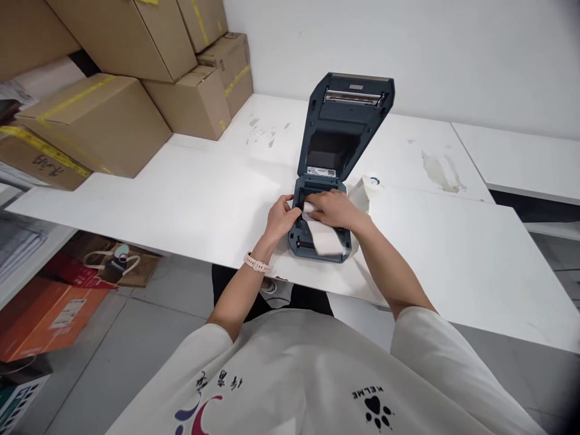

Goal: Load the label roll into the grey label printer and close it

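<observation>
Head view: rests left hand at the left side of the blue-grey printer on the bench, probably to steady it; cannot tell that grip's closure. Clamps right grip on the white roll inside, below a lid raised presumably for access. Shows a loose pale strip slanting frontward.

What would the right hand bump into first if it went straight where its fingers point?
The right hand touches the white paper roll; past that, probably the left wall of the open printer, near the left hand. Depth is unclear.
</observation>
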